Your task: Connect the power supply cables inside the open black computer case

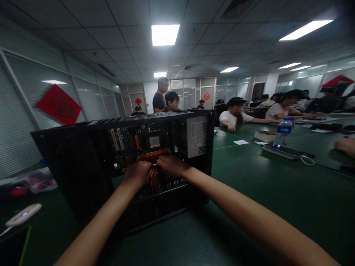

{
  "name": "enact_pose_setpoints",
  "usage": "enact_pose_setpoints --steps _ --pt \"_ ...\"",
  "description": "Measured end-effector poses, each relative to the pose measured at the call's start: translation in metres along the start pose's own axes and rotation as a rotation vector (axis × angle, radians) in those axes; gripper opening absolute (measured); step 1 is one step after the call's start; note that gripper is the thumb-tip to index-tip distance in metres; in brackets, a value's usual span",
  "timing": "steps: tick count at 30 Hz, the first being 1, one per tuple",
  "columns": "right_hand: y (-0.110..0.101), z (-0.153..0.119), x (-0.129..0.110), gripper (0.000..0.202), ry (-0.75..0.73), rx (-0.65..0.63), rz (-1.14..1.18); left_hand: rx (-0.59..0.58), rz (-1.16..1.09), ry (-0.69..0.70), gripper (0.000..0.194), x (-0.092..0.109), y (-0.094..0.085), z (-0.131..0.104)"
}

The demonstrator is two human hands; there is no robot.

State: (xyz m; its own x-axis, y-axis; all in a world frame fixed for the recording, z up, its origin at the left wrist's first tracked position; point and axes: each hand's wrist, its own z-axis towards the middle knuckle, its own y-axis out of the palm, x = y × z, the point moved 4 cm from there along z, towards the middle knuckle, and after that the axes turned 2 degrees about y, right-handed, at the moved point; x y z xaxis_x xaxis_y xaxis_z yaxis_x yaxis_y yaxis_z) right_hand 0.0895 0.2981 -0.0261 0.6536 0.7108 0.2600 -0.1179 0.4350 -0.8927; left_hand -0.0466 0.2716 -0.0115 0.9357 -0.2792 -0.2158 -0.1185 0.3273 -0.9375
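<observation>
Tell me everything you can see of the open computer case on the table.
The computer case is black metal by its look, upright on the green table, its open side facing the camera. Inside show a motherboard with coloured slots, a grey power supply and red-yellow cables. The left hand and right hand reach in at the cables.

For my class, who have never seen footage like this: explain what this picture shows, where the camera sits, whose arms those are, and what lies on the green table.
The camera is worn on a person's head, so the two bare arms reaching forward are that person's own. Both the left hand and the right hand are inside an open computer case standing on the green table, at a bundle of coloured wires below the circuit board. Whether the fingers grip the wires cannot be told. Also on the table are a water bottle, a power strip and a small white device. Other people sit further along.
</observation>
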Motion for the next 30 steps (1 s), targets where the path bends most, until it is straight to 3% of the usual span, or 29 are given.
enact_pose_setpoints --steps 9,30 --pt "0.0049 0.0012 0.0028 0.021 0.017 0.035 0.001 0.0 0.009 0.003 0.029 -0.0002 0.0006 0.0003" --pt "0.0083 0.0047 0.0053 0.025 0.113 -0.016 0.046 0.021 -0.099 0.014 0.031 0.0028 0.0036 0.0026"
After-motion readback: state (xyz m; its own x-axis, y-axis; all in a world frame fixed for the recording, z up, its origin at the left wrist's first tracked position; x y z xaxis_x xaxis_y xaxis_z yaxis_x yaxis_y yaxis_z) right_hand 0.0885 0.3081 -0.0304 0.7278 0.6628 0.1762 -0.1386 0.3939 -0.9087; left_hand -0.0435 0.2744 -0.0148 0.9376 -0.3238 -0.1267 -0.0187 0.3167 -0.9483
